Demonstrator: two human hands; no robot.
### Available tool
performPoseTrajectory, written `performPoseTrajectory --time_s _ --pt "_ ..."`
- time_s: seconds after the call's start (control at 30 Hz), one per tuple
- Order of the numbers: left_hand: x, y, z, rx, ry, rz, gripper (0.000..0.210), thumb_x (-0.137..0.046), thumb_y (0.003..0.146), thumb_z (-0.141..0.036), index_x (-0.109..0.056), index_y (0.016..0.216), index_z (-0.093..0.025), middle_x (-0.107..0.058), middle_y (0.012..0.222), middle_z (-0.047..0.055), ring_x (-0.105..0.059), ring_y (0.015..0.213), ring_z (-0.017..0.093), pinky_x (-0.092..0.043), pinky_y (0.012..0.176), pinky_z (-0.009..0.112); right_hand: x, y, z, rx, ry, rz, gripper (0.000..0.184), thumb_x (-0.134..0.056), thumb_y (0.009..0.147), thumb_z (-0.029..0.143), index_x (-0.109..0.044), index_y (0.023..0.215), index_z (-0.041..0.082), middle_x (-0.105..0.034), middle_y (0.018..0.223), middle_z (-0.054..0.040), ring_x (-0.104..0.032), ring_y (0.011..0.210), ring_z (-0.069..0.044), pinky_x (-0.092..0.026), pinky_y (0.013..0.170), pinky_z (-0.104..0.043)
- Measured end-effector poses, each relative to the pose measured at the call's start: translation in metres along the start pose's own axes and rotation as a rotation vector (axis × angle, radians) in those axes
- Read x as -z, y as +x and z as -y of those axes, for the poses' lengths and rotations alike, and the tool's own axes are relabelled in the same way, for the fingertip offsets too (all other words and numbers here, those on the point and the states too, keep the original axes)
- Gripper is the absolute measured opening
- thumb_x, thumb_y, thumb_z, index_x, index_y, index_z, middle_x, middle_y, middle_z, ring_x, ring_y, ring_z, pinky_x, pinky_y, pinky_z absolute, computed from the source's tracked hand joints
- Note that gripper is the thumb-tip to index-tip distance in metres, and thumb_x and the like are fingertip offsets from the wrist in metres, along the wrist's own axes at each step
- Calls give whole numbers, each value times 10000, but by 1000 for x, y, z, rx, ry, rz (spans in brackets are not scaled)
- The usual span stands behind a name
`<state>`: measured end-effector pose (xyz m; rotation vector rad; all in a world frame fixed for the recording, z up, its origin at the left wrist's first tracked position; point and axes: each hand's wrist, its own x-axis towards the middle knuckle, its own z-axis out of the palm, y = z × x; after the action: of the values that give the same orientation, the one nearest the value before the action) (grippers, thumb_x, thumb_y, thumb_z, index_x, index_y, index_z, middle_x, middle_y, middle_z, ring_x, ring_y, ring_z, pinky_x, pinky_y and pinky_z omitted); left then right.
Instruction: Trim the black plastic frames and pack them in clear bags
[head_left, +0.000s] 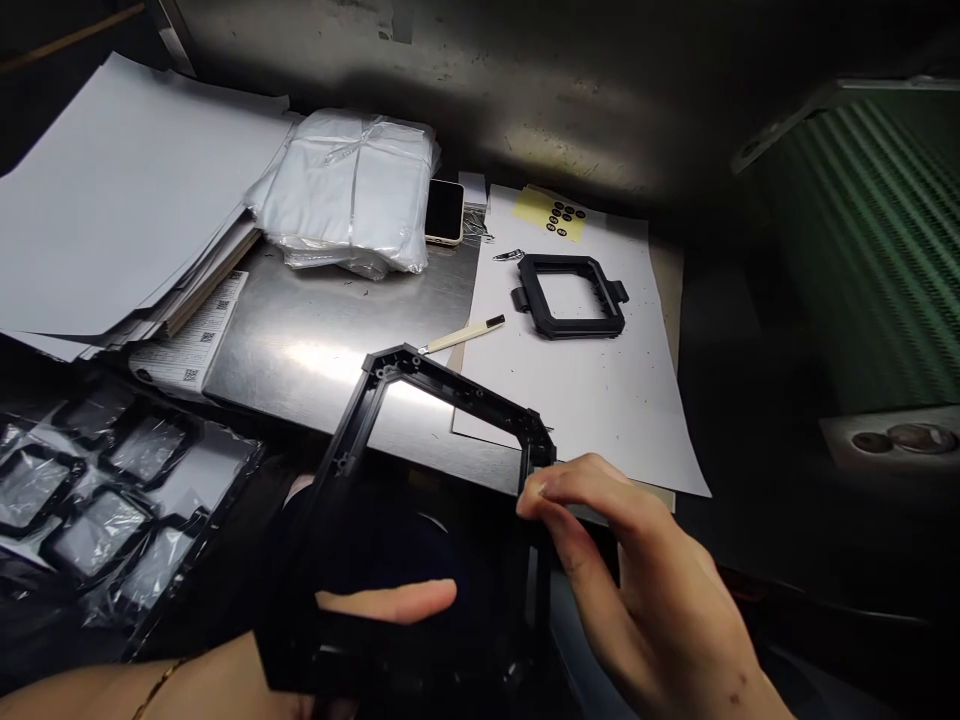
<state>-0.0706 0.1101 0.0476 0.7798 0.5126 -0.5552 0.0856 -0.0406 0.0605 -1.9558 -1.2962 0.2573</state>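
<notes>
A black plastic frame (466, 393) with cut corners is held up in front of me, tilted, its ribbed inner side showing small posts and holes. My left hand (394, 603) grips its lower left part; one finger shows through the opening, and the rest is mostly hidden behind the frame. At the right rail, my right hand (630, 550) has its thumb and index finger pinched together on the edge. Beyond the held piece, a pale-handled craft knife (469, 333) lies across the edge of a white sheet. A second black frame (574, 297) with side tabs rests on that sheet.
Bundled clear plastic bags (352, 190) sit beside a phone (445, 212). Stacked white sheets (142, 200) fill the left. Bagged black frames (97, 500) lie lower left. A yellow label sheet (551, 212) is at the back, and a green ridged panel (885, 240) stands right.
</notes>
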Motion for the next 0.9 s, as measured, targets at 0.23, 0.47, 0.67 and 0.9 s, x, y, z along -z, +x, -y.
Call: performPoseTrajectory --time_s 0.23,0.47,0.67,0.9 --pt "7 1 -1 -131 130 71 443 -613 718 -213 -510 1144 -277 -691 931 25 -599 951 214 -439 884 346 -5 -24 -18 -355 111 -161 340 -505 798 281 -416 1124 236 -477 1042 -60 -489 886 -161 -422 748 -296" --pt "14 10 -2 -140 155 152 448 -620 713 -274 -500 1143 -268 -592 1133 69 -519 1064 254 -404 896 406 -38 -33 -8 -685 788 207 261 -374 851 396 -444 928 157 -519 612 18 -459 551 -90 -402 555 -239" --pt "26 0 -3 -123 180 82 451 -522 730 -444 -546 1127 -231 -515 1189 75 -554 927 260 -444 791 377 -28 -35 -46 -558 239 94 320 -319 871 393 -538 945 171 -557 672 -11 -533 603 -126 -450 589 -267" --pt "18 -9 -20 -171 375 -10 478 -539 688 -512 -558 1110 -289 -510 1194 45 -518 970 258 -436 813 328 -43 -30 -146 -515 -124 -208 503 -517 726 427 -506 1097 87 -393 1068 -179 -335 1034 -321 -268 882 -524"
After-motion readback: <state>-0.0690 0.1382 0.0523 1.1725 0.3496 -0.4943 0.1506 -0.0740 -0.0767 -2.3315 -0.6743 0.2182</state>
